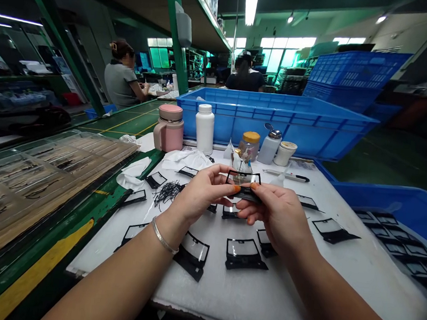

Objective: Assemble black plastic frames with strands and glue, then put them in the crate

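Both of my hands hold one black-framed clear panel up over the white work board. My left hand pinches its left side between thumb and fingers. On the right side, my right hand grips the lower edge, thumb on top and fingers curled below. Several like panels lie spread on the board, among them a panel below my hands, a panel by my left wrist and a panel to the right. A heap of thin black strips lies left of my left hand.
At the board's back stand a pink mug, a white bottle, an orange-lidded jar and a pump bottle. A knife lies before them. Blue crates stand behind; a bin of panels is right, compartment trays left. Two people sit farther off.
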`<state>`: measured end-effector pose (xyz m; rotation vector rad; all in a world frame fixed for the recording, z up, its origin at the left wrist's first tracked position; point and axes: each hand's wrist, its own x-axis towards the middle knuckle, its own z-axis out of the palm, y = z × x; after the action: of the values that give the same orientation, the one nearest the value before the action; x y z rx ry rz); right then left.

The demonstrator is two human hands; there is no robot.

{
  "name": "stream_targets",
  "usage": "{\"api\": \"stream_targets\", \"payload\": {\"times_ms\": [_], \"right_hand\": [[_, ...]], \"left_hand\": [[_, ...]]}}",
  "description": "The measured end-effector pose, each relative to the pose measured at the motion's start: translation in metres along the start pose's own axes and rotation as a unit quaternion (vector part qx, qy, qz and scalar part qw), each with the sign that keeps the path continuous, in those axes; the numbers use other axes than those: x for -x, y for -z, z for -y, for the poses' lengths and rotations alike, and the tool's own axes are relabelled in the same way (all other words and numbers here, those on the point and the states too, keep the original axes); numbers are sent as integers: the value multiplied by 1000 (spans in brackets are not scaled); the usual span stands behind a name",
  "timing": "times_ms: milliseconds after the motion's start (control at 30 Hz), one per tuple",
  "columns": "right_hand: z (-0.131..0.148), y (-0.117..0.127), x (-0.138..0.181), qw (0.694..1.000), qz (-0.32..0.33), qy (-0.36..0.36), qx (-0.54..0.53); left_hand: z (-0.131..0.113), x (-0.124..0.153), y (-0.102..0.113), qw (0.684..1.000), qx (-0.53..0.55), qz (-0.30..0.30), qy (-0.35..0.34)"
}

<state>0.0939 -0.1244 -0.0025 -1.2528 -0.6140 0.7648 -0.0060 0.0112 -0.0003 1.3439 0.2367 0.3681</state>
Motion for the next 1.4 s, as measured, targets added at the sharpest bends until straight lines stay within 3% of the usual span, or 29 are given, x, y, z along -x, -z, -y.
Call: {"api": "stream_targets", "payload": {"times_ms": [1067,1300,1400], "right_hand": [[2,-7,9,997,-6,48,63],[1,2,2,998,35,29,53],[2,9,-3,995,22,48,86]], "left_hand": [[-4,0,0,999,-27,11,-29],[-7,0,0,1000,-12,4,-19],[-7,0,1,1000,0,0,-7]]}}
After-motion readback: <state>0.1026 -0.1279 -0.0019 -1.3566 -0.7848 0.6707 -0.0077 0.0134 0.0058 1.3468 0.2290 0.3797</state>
